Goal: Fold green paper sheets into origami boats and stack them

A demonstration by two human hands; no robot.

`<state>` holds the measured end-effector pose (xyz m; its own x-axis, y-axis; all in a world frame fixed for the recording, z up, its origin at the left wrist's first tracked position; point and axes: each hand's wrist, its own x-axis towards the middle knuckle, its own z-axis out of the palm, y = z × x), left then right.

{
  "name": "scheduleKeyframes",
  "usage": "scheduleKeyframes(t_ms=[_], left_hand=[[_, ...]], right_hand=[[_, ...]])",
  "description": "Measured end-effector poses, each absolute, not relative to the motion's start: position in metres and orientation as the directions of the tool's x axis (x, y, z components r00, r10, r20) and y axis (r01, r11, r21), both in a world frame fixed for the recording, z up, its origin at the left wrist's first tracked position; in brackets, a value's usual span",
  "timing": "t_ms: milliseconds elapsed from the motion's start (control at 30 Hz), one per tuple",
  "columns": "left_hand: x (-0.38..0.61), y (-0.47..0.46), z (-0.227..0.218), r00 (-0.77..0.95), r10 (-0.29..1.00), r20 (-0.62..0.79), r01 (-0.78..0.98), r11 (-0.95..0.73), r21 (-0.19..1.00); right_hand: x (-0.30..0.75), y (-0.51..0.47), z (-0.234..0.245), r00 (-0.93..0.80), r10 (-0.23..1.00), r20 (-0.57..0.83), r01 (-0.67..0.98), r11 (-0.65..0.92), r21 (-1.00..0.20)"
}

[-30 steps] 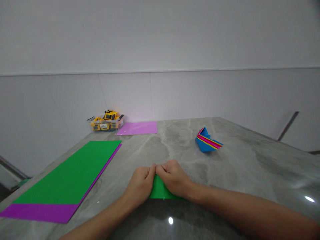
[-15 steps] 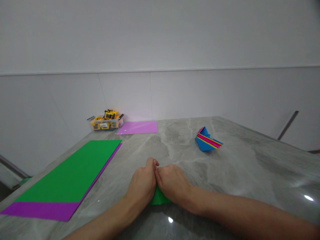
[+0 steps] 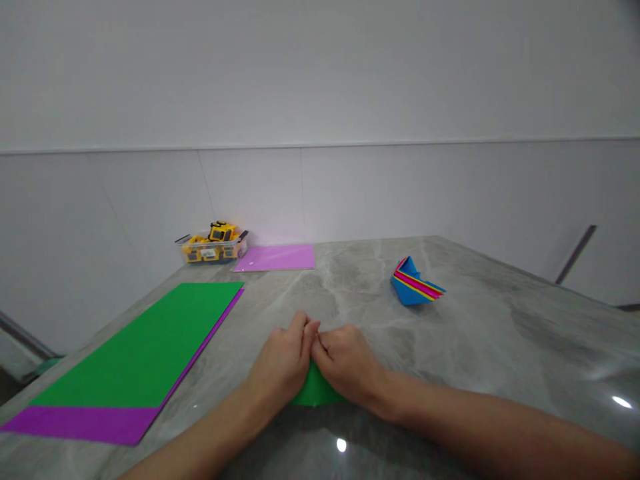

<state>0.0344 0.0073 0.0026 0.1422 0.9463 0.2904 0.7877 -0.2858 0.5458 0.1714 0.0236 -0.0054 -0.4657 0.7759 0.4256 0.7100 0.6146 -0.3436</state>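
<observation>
Close together at the front middle of the table, both my hands grip a piece of green paper (image 3: 316,390). My left hand (image 3: 285,357) has its fingers curled in, thumb and forefinger at the paper's top. My right hand (image 3: 349,363) is closed on the other side, its fingertips touching the left ones. Only a lower triangle of the paper shows between the hands; its upper part and folds are hidden by my fingers. Beyond my right hand stands a folded blue paper piece (image 3: 413,290) with pink and yellow stripes.
Left of my hands, a large green sheet (image 3: 145,340) lies over a purple sheet (image 3: 80,424). At the back, a pink sheet (image 3: 275,258) lies beside a clear plastic box (image 3: 210,255) holding yellow toy vehicles (image 3: 223,231). The grey marbled table (image 3: 500,360) meets a white wall.
My hands have shifted slightly on the green paper, and a little more of it shows between them. The view has tilted slightly; the other things lie as before.
</observation>
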Motion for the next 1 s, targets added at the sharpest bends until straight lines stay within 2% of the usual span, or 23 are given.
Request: scheduleKeyframes(t_ms=[67, 167, 300, 367, 400, 500, 567, 667, 733, 800, 900, 1000], left_hand=[[0.032, 0.008, 0.005, 0.161, 0.955, 0.25, 0.884, -0.252, 0.394], [0.031, 0.007, 0.006, 0.221, 0.957, 0.188, 0.937, -0.261, 0.23], [0.03, 0.008, 0.004, 0.243, 0.956, 0.162, 0.945, -0.271, 0.185], [0.03, 0.008, 0.003, 0.241, 0.953, 0.183, 0.931, -0.28, 0.234], [0.03, 0.008, 0.002, 0.241, 0.95, 0.2, 0.913, -0.291, 0.285], [0.034, 0.006, 0.004, 0.182, 0.948, 0.259, 0.79, -0.298, 0.535], [0.039, 0.003, 0.006, 0.109, 0.961, 0.254, 0.643, -0.263, 0.719], [0.045, -0.001, 0.006, 0.077, 0.986, 0.151, 0.4, -0.169, 0.901], [0.046, -0.001, 0.005, 0.086, 0.987, 0.135, 0.328, -0.156, 0.932], [0.043, 0.002, 0.004, 0.075, 0.984, 0.161, 0.361, -0.177, 0.915], [0.03, 0.009, 0.002, 0.118, 0.979, 0.166, 0.457, -0.202, 0.866], [0.013, 0.014, 0.002, 0.25, 0.964, 0.094, 0.487, -0.209, 0.848]], right_hand=[[0.173, 0.024, -0.003, -0.486, 0.784, 0.387, 0.778, 0.59, -0.217], [0.174, 0.025, -0.001, -0.48, 0.814, 0.329, 0.833, 0.54, -0.122], [0.174, 0.027, 0.0, -0.456, 0.824, 0.336, 0.855, 0.51, -0.091], [0.175, 0.028, 0.001, -0.474, 0.808, 0.35, 0.824, 0.547, -0.145], [0.175, 0.028, 0.002, -0.489, 0.796, 0.357, 0.788, 0.578, -0.211], [0.177, 0.028, 0.004, -0.499, 0.792, 0.352, 0.584, 0.608, -0.538], [0.177, 0.025, 0.005, -0.506, 0.806, 0.308, 0.406, 0.537, -0.739], [0.176, 0.02, 0.006, -0.548, 0.802, 0.239, 0.199, 0.402, -0.894], [0.174, 0.019, 0.005, -0.56, 0.798, 0.221, 0.137, 0.353, -0.926], [0.174, 0.022, 0.004, -0.536, 0.819, 0.205, 0.151, 0.332, -0.931], [0.175, 0.034, 0.001, -0.439, 0.875, 0.205, 0.279, 0.35, -0.894], [0.181, 0.049, -0.002, -0.378, 0.894, 0.24, 0.483, 0.412, -0.773]])
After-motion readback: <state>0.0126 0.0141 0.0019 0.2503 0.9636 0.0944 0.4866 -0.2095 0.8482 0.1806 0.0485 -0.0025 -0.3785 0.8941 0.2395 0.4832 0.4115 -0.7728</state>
